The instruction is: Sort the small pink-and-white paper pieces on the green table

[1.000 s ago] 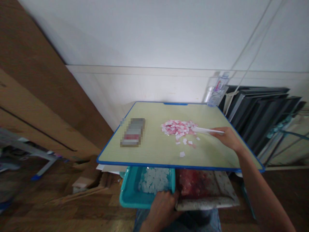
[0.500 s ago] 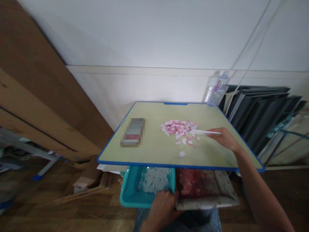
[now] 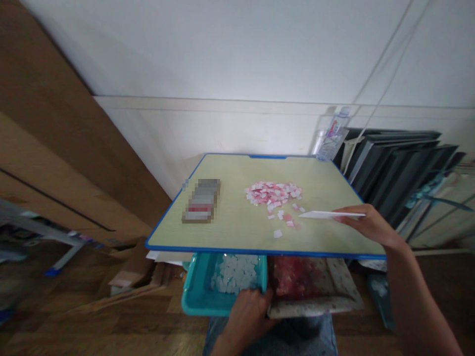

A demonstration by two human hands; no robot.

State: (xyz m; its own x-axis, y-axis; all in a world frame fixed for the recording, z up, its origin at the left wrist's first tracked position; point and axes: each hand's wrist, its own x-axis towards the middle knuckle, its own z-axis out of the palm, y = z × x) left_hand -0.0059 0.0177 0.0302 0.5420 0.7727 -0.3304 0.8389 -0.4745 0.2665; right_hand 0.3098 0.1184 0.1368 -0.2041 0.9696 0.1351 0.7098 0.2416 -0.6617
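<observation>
My right hand (image 3: 365, 222) is closed on a flat white blade-like tool (image 3: 321, 214), whose tip points left just above the board. Left of that tip lies a heap of small pink and white squares (image 3: 272, 192), with several loose ones in front of it. My left hand (image 3: 249, 309) is curled at the corner where a teal basin (image 3: 191, 296) meets a stained tray (image 3: 326, 310); it grips the basin's rim, and whether it also grips the tray is hard to tell. White pieces (image 3: 235, 274) lie in the basin, and a wet red mass (image 3: 293, 277) covers part of the tray.
The pale yellow board (image 3: 230, 235) has a blue edge and stands above my lap. A pixelated object (image 3: 202, 200) lies on its left side. A clear bottle (image 3: 333, 136) stands at the far right corner, beside dark panels (image 3: 393, 168) leaning against the wall.
My right hand has moved right and toward me with the white tool, drawing its tip away from the heap. My left hand stays at the basin's corner.
</observation>
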